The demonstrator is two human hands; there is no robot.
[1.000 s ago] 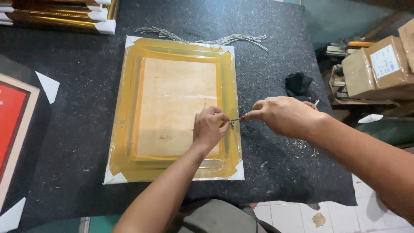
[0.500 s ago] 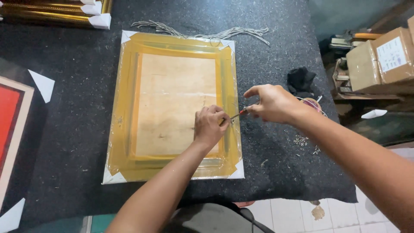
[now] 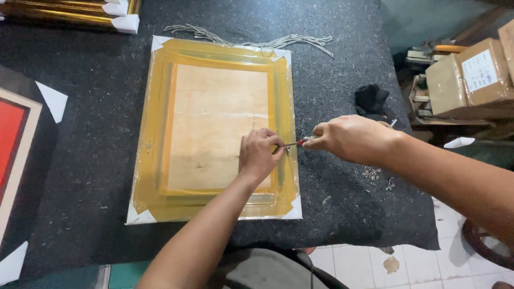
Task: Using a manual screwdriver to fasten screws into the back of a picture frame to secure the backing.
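Tabletop point(image 3: 342, 64): covered in dark felt-like cloth, flecked with lint; the soft cover probably spares whatever lies face down on it.

Frame point(image 3: 214, 128): gold moulding, lying back up in the middle of the tabletop, sealed in clear film, with white card protectors on its four corners. Pale wood backing board faces the camera. Back up makes sense, since that is the side the hands work on.

Second frame point(image 3: 13, 155): red panel, pale border, at the left edge, only partly in view. More gold mouldings point(image 3: 64, 12) with white corner caps lie along the far left edge, well apart from the work.

Boxes point(image 3: 471, 75): brown cartons stacked off the tabletop to the right.

Cords point(image 3: 251, 42): bundle of pale strings just beyond the frame's far edge, within reach.

Black cloth point(image 3: 371, 99): bunched near the right side.

Left hand point(image 3: 259, 155): rests on the backing board near the frame's right rail, fingers curled and pressed together at the tool's tip. Seems to steady a small part there; the part itself is hidden.

Right hand point(image 3: 350, 138): closed around the red handle of a slim tool point(image 3: 294, 143), held nearly level, tip at the right rail.

Small metal bits point(image 3: 372, 172): scattered on the cloth right of the frame, near the right forearm.
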